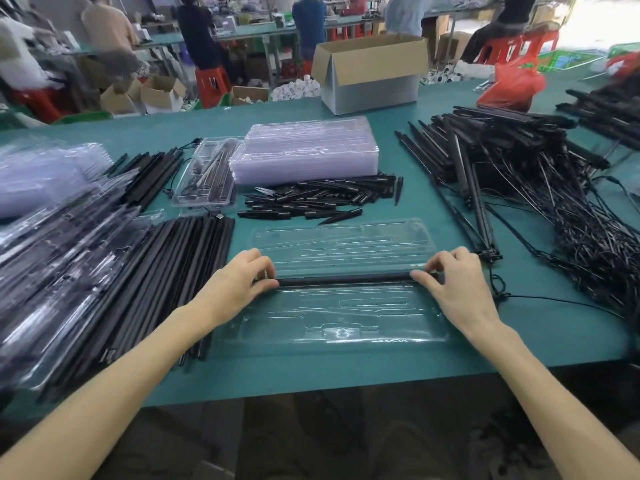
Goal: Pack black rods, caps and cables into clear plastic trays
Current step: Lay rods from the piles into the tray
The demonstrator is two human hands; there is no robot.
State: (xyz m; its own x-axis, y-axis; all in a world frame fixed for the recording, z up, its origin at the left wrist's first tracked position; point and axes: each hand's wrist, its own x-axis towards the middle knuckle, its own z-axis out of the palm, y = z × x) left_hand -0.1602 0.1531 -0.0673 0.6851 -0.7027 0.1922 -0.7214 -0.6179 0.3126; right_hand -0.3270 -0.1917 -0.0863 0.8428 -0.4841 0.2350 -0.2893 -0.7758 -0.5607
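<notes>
Nearest the desk (311,372) edge, an opened clear tray (339,320) lay flat, its two moulded halves spread toward and away from the person. A single black rod (343,280) lay crosswise along the fold between the halves.

Left hand (235,285): fingers curled down over the rod's left end, thumb on the near side, pinching it. Right hand (457,289): same narrow grip on the right end, fingertips bent onto the rod, thumb laid along it. Both forearms reached in from the desk edge.

Just left of the tray, a row of loose rods (180,268) lay side by side, angled away. Further left, filled trays (52,254) overlapped in a slanting heap.

Beyond the open tray, a pile of caps (318,199), short, black and pointed, was scattered on the desk. Behind it stood a stack of empty trays (304,150), and beside that one packed tray (207,174).

To the right, well apart from the hands, a tangle of cables (571,230) spread out beneath a heap of dark rods (485,140).

Farther back sat an open cardboard box (370,71) and a red bag (512,84). People worked at distant benches, blurred.
</notes>
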